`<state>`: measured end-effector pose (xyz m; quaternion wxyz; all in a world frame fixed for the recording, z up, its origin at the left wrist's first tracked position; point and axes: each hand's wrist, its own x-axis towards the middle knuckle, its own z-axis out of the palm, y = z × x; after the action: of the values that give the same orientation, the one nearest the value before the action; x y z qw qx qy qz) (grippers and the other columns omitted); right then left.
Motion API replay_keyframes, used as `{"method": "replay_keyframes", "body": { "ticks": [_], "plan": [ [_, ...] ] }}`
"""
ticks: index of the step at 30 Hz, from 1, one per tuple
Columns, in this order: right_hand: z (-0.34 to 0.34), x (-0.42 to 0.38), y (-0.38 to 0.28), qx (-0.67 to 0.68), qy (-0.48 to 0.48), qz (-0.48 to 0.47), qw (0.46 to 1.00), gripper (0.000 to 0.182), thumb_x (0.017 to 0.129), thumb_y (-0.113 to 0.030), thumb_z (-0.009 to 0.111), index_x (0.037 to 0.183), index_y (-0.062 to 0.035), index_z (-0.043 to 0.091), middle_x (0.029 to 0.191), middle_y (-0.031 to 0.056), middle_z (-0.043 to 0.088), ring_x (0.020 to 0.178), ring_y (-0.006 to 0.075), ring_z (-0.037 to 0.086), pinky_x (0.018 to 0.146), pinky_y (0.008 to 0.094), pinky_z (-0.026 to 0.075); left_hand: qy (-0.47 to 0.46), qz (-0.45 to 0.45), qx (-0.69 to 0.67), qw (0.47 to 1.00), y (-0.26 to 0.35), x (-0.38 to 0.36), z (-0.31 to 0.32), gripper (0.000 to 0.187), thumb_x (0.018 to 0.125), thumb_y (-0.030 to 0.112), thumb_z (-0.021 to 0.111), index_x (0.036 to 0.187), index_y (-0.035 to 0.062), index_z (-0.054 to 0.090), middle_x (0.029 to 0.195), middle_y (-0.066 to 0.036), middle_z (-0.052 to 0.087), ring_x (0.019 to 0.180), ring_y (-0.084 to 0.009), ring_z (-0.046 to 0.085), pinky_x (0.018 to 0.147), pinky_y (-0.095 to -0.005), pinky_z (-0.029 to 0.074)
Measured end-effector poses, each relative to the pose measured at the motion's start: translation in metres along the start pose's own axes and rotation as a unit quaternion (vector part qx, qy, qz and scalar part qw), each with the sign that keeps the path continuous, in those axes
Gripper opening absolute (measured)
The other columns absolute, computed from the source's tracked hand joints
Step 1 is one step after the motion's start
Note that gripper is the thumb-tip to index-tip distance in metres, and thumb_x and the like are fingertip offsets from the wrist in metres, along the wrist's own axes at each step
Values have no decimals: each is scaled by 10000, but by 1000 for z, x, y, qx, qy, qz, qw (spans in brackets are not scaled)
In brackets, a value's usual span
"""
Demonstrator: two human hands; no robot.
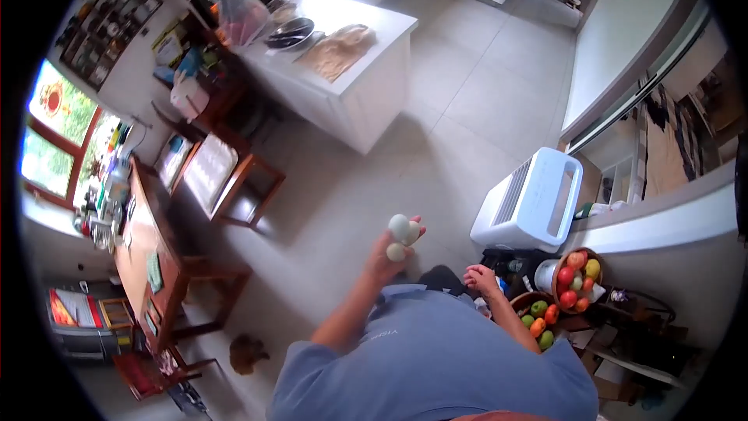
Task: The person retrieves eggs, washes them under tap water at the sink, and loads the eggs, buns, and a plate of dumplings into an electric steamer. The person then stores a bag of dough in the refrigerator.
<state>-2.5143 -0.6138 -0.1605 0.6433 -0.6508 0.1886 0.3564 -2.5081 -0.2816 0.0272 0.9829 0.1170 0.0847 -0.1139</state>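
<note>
1. Your left hand (387, 253) is raised in front of your chest, with the forearm rising from the elbow up and away from your body. The fingers are closed around pale round things (402, 235), which look like eggs; I see about three, stacked on each other, and the top ones stand out above your fingertips.

2. Your right hand (481, 278) is lower and more to the side, with the arm stretched outward from the shoulder and the wrist bent a little. It hangs just above the near fruit basket (538, 318). The fingers are curled loosely and narrow; I cannot tell whether they hold anything.

3. The near fruit basket contains green, orange and red fruit. It is touching, or almost touching, a second fruit basket (577, 277), which is tilted toward you and holds red, orange and yellow fruit.

4. Just behind the near fruit basket, farther from you, stands a white appliance (531, 201) with a grille on the tile floor.

5. Well apart from the near fruit basket, across the open floor, is a white kitchen island (343, 70) with a dark pan (290, 33) on top.

6. Far to the other side of your body from the near fruit basket is a wooden table (148, 257) crowded with small things.
</note>
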Motion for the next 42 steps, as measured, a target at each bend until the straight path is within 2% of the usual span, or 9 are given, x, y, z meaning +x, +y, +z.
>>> {"method": "replay_keyframes", "body": {
  "ticks": [8,11,14,21,25,29,32,33,42],
  "plan": [
    [22,116,-215,136,31,-87,986,200,935,-142,546,1107,-45,575,923,80,656,726,123,625,660,255,522,-25,-114,102,988,81,261,34,574,862,390,658,1296,77,451,1421,-133,391,1277,-288,420,692,-230,513],
    [13,188,-313,113,10,-160,981,224,943,-128,533,1147,-40,565,965,71,648,769,130,627,717,272,527,-22,-132,92,987,85,364,22,588,879,395,633,1315,56,432,1410,-126,406,1261,-288,440,686,-224,515],
    [-8,249,-424,94,-10,-214,972,262,940,-120,537,1191,-47,550,1034,69,617,833,130,618,765,282,522,1,-137,92,986,96,457,49,557,897,388,608,1307,53,437,1407,-126,410,1258,-280,444,687,-224,515],
    [-43,372,-690,-134,-129,-370,910,431,867,-66,632,1279,-106,512,1209,44,526,1036,156,545,848,287,488,-9,-115,112,987,153,659,86,538,920,421,565,1313,74,445,1382,-110,463,1225,-244,483,739,-268,504],
    [-44,467,-783,-229,-137,-482,835,489,854,-77,647,1317,-113,493,1253,35,478,1088,156,504,926,312,443,-24,-99,92,991,188,779,88,529,922,430,563,1314,92,453,1338,-72,498,1136,-167,524,750,-267,484],
    [-43,572,-849,-196,-125,-431,872,480,886,-43,585,1347,-100,462,1204,22,479,1124,137,475,985,303,414,-38,-108,114,987,228,913,78,527,909,449,578,1300,114,467,1210,-26,544,1025,-113,542,759,-275,484],
    [-44,653,-907,-47,-119,-369,920,435,902,-70,580,1325,-83,479,1260,45,508,1148,167,493,998,320,403,0,-106,120,987,263,1017,85,524,902,455,588,1280,111,474,1205,-28,547,1013,-113,541,762,-275,484],
    [-44,668,-939,-54,-99,-352,929,413,920,-50,544,1327,-75,472,1254,41,506,1118,141,503,979,302,420,-32,-107,137,984,280,1051,97,513,893,454,603,1255,112,478,1182,-28,552,1003,-114,544,756,-280,486],
    [-33,864,-1151,-58,-66,-353,931,414,907,-29,542,1317,-44,481,1249,87,532,1135,173,523,970,306,444,21,-86,100,991,409,1298,146,430,917,408,586,1199,91,514,1054,-36,570,912,-124,564,717,-290,507]
  ]
}}
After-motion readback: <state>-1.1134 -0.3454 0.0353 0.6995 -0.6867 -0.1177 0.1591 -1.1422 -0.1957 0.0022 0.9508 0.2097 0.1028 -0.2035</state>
